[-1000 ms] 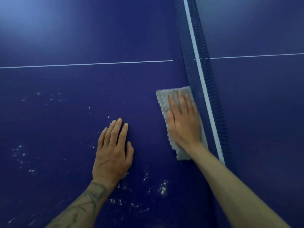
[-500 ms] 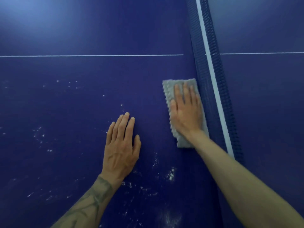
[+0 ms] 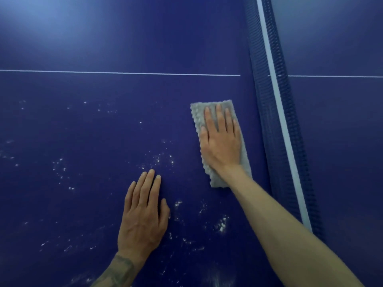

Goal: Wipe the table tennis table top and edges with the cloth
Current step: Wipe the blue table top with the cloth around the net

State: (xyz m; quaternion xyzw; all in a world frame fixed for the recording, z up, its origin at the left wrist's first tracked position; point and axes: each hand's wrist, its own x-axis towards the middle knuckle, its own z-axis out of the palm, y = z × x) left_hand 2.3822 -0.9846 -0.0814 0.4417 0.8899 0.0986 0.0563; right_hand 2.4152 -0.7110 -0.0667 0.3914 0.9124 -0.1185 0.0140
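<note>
**Q:** Blue tabletop (image 3: pixel 103 48), entry one: what lies on it?
**A:** Grey cloth (image 3: pixel 199 117), folded long, flat on the tabletop just beside the net (image 3: pixel 275 121). White specks (image 3: pixel 221 224) are scattered to its left and toward you.

**Q:** Your hands?
**A:** Your right hand (image 3: pixel 221 141) presses flat on the cloth, fingers (image 3: pixel 219 117) straight and close together, gripping nothing. Your left hand (image 3: pixel 143 216) rests flat on bare tabletop, its fingers likewise straight and together, apart from the cloth.

**Q:** Step in hand?
**A:** Wiping the top, the strip along the net. Much looks undone: specks show across the surface, and the edges are out of view.

**Q:** Next move?
**A:** Probably drag the cloth through the specks with your palm kept pressed down. Lift your left hand out of that path.
</note>
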